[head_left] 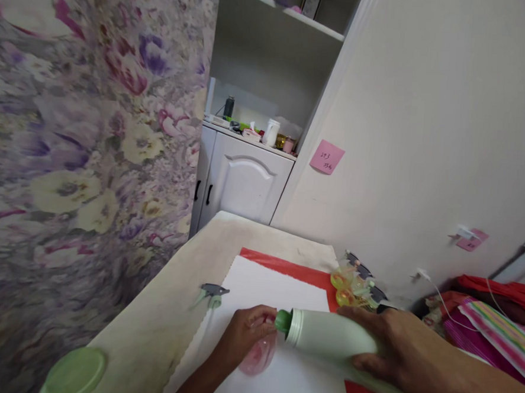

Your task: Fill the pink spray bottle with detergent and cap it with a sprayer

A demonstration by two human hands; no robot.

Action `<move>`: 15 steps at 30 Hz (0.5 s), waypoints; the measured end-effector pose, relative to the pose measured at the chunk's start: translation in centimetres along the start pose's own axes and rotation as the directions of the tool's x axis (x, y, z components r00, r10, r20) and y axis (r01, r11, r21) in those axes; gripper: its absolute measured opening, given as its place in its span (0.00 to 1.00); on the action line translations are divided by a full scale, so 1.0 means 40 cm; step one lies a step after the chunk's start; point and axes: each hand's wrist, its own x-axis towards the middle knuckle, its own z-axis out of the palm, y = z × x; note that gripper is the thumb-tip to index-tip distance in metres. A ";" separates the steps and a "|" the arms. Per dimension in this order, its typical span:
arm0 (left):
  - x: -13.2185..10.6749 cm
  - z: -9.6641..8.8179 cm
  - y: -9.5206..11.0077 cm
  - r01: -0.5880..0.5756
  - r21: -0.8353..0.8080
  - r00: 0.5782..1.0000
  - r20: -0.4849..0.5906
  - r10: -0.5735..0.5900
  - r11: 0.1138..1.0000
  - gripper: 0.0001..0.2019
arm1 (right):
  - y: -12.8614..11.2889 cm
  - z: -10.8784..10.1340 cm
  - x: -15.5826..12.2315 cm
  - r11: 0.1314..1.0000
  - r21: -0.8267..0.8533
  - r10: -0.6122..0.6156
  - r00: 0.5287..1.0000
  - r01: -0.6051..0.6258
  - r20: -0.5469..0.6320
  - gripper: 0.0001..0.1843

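My right hand (382, 343) is closed around a pale green bottle (329, 332), which it holds nearly level with the open, threaded mouth to the left. At that mouth sits a small dark green piece (283, 321), perhaps a funnel; whether it touches the bottle I cannot tell. My left hand (255, 323) has its fingers pinched at the top of a clear pink round bottle (259, 357), close beside the green piece. The pink bottle's neck is hidden by the fingers. A grey and green spray head (214, 291) lies to the left of my left hand.
A white sheet (279, 280) lies over red paper (285, 263) on the cream table (144, 308). Clear yellow bottles (346, 284) with dark spray heads stand at the right edge. A green lid-like object (76, 372) is at front left. A floral curtain (91, 150) hangs alongside.
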 end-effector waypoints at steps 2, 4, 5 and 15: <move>-0.001 0.000 0.001 0.003 -0.001 1.000 0.001 -0.003 1.000 0.10 | -0.002 -0.002 0.002 1.000 -0.001 -0.003 1.000 0.003 0.002 0.30; -0.001 0.001 0.003 0.001 -0.002 1.000 0.013 -0.001 1.000 0.11 | -0.004 -0.003 0.003 1.000 -0.001 -0.004 1.000 0.004 0.003 0.30; -0.001 0.001 0.004 -0.003 0.000 1.000 0.017 0.003 1.000 0.11 | -0.005 -0.004 0.003 1.000 0.000 -0.004 1.000 0.004 0.008 0.30; 0.002 -0.001 0.002 -0.003 0.017 1.000 0.003 0.002 1.000 0.12 | -0.008 -0.008 -0.002 0.999 -0.024 -0.025 1.000 0.025 -0.005 0.30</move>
